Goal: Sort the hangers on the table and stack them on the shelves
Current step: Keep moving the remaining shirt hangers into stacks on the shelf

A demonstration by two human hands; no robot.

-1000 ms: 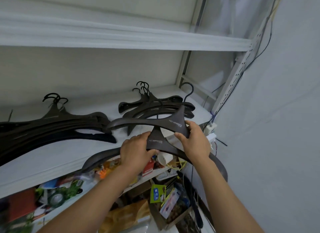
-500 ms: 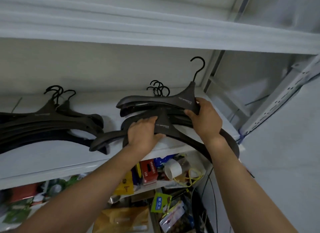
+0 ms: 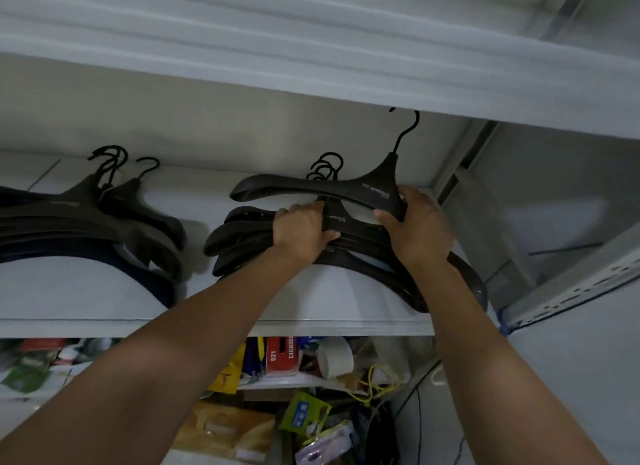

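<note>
Both arms reach up to the white shelf (image 3: 346,314). The right hand (image 3: 417,229) curls round the neck of a black plastic hanger (image 3: 311,187), which is raised and tilted over the stack of black hangers (image 3: 242,243) at twelve o'clock. The left hand (image 3: 301,230) clasps a second black hanger (image 3: 334,218) lying on that stack. Another dark pile (image 3: 86,222) lies at nine o'clock, a red box (image 3: 280,355) at six.
</note>
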